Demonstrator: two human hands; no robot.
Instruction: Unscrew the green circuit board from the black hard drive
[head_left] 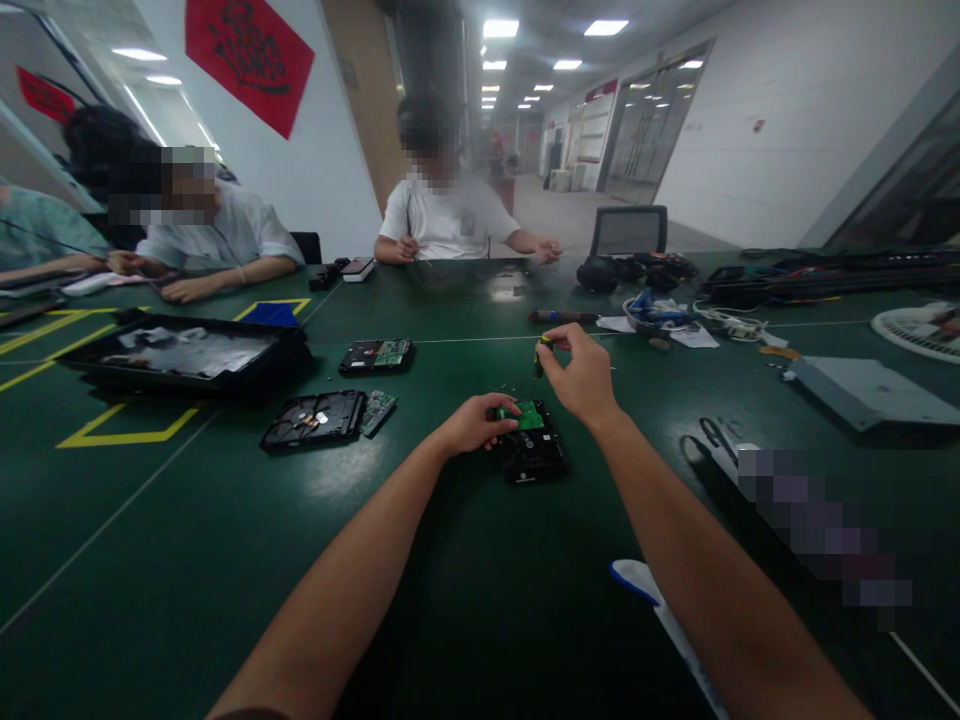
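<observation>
A black hard drive [534,455] lies on the dark green table [465,600] in front of me, with a green circuit board [530,414] on its far end. My left hand [474,424] is closed on the drive's left far corner, fingers touching the board. My right hand [579,377] hovers just above the board, pinching a small screwdriver [539,358] that points down at the drive.
Two more opened drives [313,418] [375,356] with green boards lie to the left, beside a black tray [180,355]. Another screwdriver [562,317], cables and tools [660,310] and a grey box [870,392] sit to the right. Three people sit at the far side.
</observation>
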